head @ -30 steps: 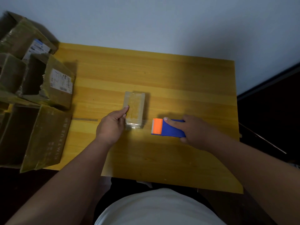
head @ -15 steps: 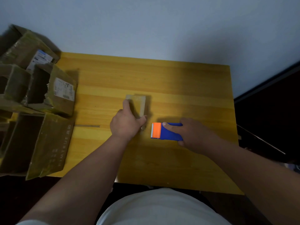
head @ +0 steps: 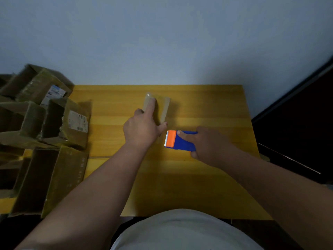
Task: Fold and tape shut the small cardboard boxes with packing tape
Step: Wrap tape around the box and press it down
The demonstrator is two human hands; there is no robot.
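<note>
A small taped cardboard box stands on the yellow wooden table near its middle. My left hand grips the box from the near side, forefinger stretched along its left face and thumb at its near right corner. A blue tape dispenser with an orange toothed end lies flat just right of the box. My right hand holds the dispenser's blue body, forefinger laid along its top.
Several open olive-brown cardboard boxes with shipping labels are stacked along the table's left edge. A pale wall rises behind the table. A dark area lies beyond the right edge.
My left hand went from touching the box's left side to gripping it, and the box now stands tipped up under that hand. My right hand stayed on the dispenser. The camera tilted upward.
</note>
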